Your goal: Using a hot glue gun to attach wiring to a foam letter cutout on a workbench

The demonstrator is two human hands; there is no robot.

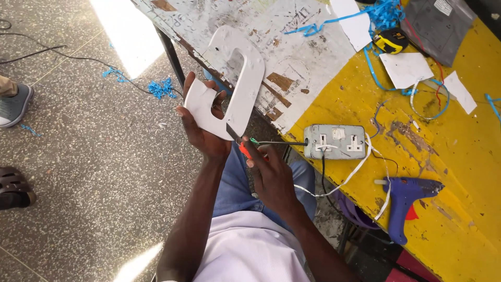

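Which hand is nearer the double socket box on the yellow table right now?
Right. The right hand with its cutter sits just left of the socket box; the left hand holds the white cutout farther left.

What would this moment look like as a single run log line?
left hand: holds white cut-out shape | right hand: grips orange-handled cutter, blade at shape's lower edge | nearby: socket box, blue glue gun on yellow table
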